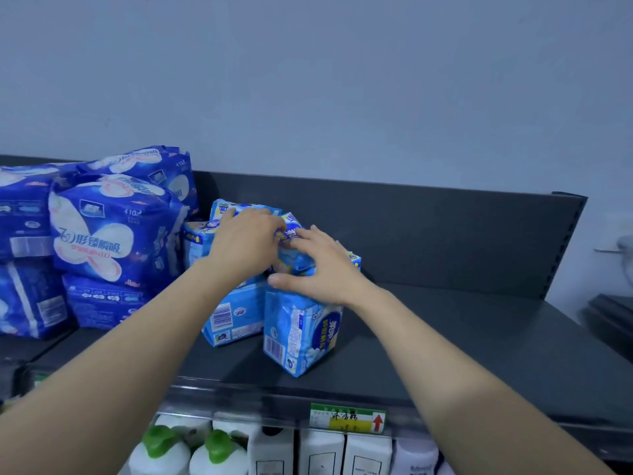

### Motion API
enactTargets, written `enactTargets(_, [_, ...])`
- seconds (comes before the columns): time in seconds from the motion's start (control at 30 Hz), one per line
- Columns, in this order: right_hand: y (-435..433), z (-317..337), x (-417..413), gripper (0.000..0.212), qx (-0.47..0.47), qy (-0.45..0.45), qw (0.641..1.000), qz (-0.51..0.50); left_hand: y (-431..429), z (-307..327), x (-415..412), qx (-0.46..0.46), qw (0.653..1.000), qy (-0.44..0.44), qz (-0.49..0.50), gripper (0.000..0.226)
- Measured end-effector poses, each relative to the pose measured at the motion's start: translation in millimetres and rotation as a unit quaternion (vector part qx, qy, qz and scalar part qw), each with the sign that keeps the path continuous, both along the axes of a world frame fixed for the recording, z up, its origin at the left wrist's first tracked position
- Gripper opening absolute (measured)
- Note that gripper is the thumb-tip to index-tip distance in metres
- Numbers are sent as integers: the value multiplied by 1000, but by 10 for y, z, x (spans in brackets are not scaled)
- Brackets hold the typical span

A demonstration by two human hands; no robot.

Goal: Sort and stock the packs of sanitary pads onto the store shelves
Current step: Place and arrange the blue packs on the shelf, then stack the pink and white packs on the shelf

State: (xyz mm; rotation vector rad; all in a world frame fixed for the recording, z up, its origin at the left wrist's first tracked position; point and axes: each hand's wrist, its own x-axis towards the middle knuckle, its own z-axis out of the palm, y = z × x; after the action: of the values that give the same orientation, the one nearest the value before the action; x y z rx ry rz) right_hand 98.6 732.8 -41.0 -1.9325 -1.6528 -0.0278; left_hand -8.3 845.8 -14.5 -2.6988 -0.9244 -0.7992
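Several light blue packs of sanitary pads stand in a cluster on the dark top shelf point(445, 354). The nearest pack point(301, 334) stands upright at the front, with another point(236, 313) to its left. My left hand point(245, 243) lies over the rear packs and its fingers curl round a small light blue pack point(291, 231) held up in the middle. My right hand point(322, 265) rests on the top of the front packs with fingers spread, its fingertips touching the same small pack. Large dark blue packs point(99, 231) are stacked to the left.
The shelf has a dark back panel point(428, 231) and bare surface to the right. A green and yellow price tag point(347, 418) sits on the front rail. Below are white bottles with green caps point(161, 450) and white cartons point(322, 454).
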Motion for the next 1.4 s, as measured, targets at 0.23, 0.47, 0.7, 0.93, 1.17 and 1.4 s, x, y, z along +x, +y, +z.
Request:
enactTargets(0.23, [-447, 83, 291, 54, 26, -49, 993, -109, -218, 139, 272, 15, 998, -9, -67, 29])
enactTargets(0.47, [-1548, 130, 830, 69, -153, -129, 936, -289, -910, 133, 889, -30, 986, 62, -155, 32])
enactTargets(0.7, [-2840, 161, 1093, 69, -223, -128, 878, -404, -1881, -17, 1386, -39, 962, 118, -244, 37])
enactTargets(0.93, [-4339, 189, 1076, 61, -256, -112, 823, -494, -3159, -57, 1781, -36, 927, 139, -346, 40])
enactTargets(1.17, [-5694, 120, 914, 66, -261, -93, 774, -569, -4507, -124, 1951, -34, 889, 135, -436, 43])
enactTargets(1.4, [-6754, -26, 802, 55, -270, -68, 727, -628, -5536, -302, 2078, -45, 855, 142, -497, 54])
